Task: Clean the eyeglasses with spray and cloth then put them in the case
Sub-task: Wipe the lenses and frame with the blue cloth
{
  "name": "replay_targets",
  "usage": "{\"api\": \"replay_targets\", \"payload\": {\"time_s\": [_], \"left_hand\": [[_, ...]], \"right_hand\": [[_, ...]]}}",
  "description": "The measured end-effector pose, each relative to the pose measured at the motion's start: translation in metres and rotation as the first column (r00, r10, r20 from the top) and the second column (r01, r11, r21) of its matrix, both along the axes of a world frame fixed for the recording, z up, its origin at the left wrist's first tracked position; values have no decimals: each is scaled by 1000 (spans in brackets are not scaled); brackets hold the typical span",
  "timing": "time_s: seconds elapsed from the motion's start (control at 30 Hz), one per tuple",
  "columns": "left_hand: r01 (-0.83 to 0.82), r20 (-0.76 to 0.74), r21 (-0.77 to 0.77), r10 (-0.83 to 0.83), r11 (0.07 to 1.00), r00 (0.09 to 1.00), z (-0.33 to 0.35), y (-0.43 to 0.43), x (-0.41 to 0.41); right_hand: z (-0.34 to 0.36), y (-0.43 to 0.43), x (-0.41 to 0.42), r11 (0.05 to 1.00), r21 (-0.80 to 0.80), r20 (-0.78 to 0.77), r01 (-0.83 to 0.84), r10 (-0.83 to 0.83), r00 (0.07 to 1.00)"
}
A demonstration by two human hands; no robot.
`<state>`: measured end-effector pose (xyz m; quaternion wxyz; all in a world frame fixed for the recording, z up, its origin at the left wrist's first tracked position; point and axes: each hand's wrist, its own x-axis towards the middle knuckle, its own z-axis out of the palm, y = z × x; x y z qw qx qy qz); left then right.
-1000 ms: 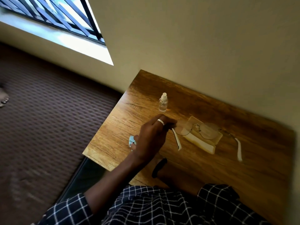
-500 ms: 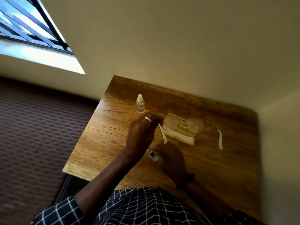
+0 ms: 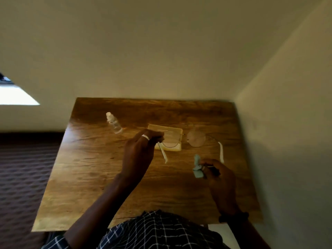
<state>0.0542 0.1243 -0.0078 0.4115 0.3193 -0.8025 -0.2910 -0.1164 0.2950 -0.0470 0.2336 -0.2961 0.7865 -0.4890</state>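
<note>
Head view, looking down on a wooden table (image 3: 93, 177) set into a corner of cream walls.

Left hand (image 3: 139, 153), ring on one finger, is at frame centre. Its fingers are pinched closed on the left hinge end of the eyeglasses (image 3: 195, 139), which are held up above the table surface. Left lens lies over the case in this view; right lens sits to the right of it. Both white temple tips hang down toward the lower part of the frame.

Right hand (image 3: 221, 178), lower right of centre, is closed around a pale blue cloth (image 3: 197, 168); a fold of the cloth sticks up out of the grip, just beside the right temple tip. Dark band on that wrist.

Case (image 3: 174, 131): pale yellow, rectangular, flat on the table behind the left lens, centre of frame. Cannot tell whether open or closed.

Spray bottle (image 3: 114, 124): small, clear, white cap, standing on the table at upper left of the case, apart from both hands.

Checked shirt at bottom edge.
</note>
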Motion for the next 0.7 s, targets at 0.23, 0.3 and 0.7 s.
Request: {"api": "replay_targets", "payload": {"time_s": [0.23,0.3,0.7], "left_hand": [[73,-22,14,-73,997,997,-7,11,-19],[63,-17,10,-63,998,998,-6,12,-20],[-52,-54,-22,51,998,997,7,10,-11]], "right_hand": [[37,6,3,976,-153,392,155,-84,916],[48,5,5,970,-201,511,134,-13,859],[70,-40,26,963,-196,-588,-183,34,808]]}}
